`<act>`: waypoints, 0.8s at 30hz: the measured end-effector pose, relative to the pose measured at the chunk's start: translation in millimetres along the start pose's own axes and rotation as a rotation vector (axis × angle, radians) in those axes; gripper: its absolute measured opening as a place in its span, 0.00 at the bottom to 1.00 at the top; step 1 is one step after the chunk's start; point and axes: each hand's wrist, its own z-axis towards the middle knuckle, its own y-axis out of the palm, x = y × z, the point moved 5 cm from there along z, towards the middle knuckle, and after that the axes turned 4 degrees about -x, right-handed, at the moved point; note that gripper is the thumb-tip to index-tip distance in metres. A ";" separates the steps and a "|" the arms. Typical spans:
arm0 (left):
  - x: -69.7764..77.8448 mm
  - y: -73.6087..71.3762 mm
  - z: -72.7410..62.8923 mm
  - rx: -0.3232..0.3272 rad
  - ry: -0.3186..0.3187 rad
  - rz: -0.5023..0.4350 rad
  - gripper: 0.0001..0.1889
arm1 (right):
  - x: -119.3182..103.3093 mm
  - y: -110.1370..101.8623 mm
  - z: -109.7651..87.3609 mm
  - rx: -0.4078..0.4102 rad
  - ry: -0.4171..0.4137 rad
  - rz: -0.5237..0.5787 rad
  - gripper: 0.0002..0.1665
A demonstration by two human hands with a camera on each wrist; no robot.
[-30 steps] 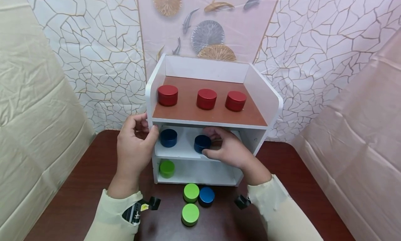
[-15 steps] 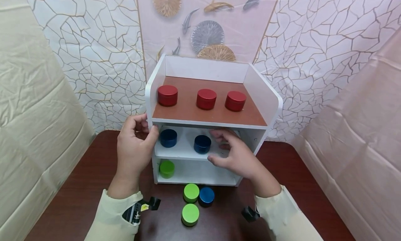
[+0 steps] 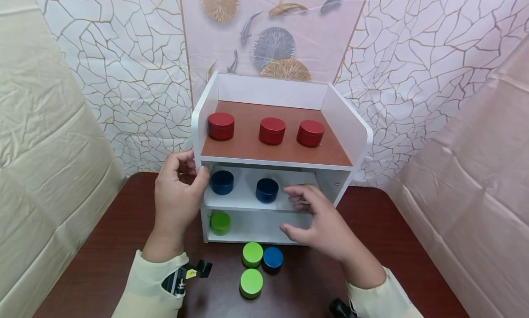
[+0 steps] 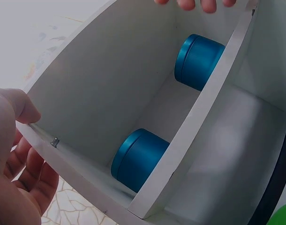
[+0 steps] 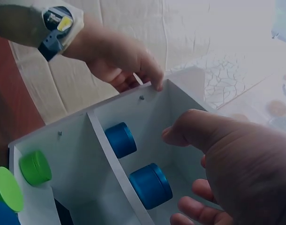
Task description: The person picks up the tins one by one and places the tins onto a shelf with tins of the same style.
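Observation:
My left hand (image 3: 177, 189) holds the left side panel of a small white shelf unit (image 3: 285, 164), thumb in front and fingers behind, as the left wrist view also shows. On the middle shelf stand two blue round tins: one tin (image 3: 222, 182) near the left wall, another tin (image 3: 267, 190) at the centre. My right hand (image 3: 320, 221) hovers before the shelf's right half, fingers spread and holding nothing, just right of the centre blue tin. A green tin (image 3: 220, 223) stands at the left of the bottom shelf.
Three red tins (image 3: 272, 131) stand in a row on the brown top shelf. On the dark table (image 3: 223, 304) before the unit are two green tins (image 3: 250, 283) and a blue tin (image 3: 272, 259) close together. Cloth and patterned sheets hang around.
The right hand has let go of the centre blue tin and drawn back toward the right and down. That tin stays on the middle shelf. My left hand has not moved.

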 end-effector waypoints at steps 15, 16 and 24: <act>-1.5 -1.7 -0.5 -0.002 -0.002 0.013 0.21 | 3.9 14.8 -27.0 -0.017 -0.075 0.075 0.40; -1.3 -1.6 -0.4 -0.003 -0.001 0.013 0.21 | 5.0 16.1 -27.8 -0.018 -0.085 0.073 0.40; -0.1 -1.0 -0.1 -0.005 0.004 0.007 0.21 | 20.2 30.1 -36.3 -0.061 -0.059 0.042 0.36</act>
